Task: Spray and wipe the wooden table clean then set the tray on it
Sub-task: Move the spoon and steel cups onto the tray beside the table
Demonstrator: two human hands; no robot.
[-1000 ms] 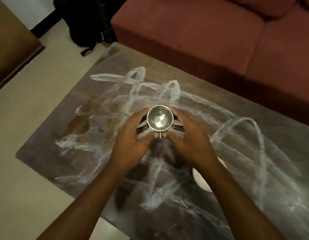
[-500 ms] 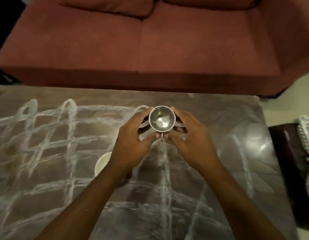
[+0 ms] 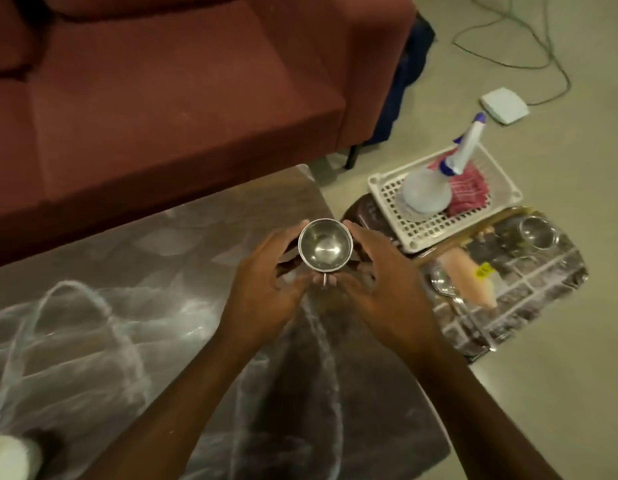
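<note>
Table (image 3: pixel 110 341) of dark wood fills the lower left of the view, its top crossed by white streaks and loops. Above its far right corner, both hands hold one small steel cup (image 3: pixel 325 245), mouth up and with nothing inside. The left hand (image 3: pixel 262 299) curls round the cup's left side and the right hand (image 3: pixel 387 289) round its right side, the thumbs meeting near the little handle on the near side.

Off the table, just past its right edge and lower down, lies the tray (image 3: pixel 529 306), glossy and patterned in grey. On it are a second steel cup (image 3: pixel 539 233) at the far end, a spoon (image 3: pixel 442 285) on the side nearest the table, and a pale peach thing I cannot make out. A white plastic basket (image 3: pixel 435 230) overlaps the tray's far corner; it holds a spray bottle (image 3: pixel 428 192) leaning away from the table and a red cloth (image 3: pixel 470 192) beside it.

Behind the table stands a red sofa (image 3: pixel 162 116). Farther right of the table, past the basket, a white box (image 3: pixel 504 105) with a cable (image 3: pixel 542 46) lies on the floor.
</note>
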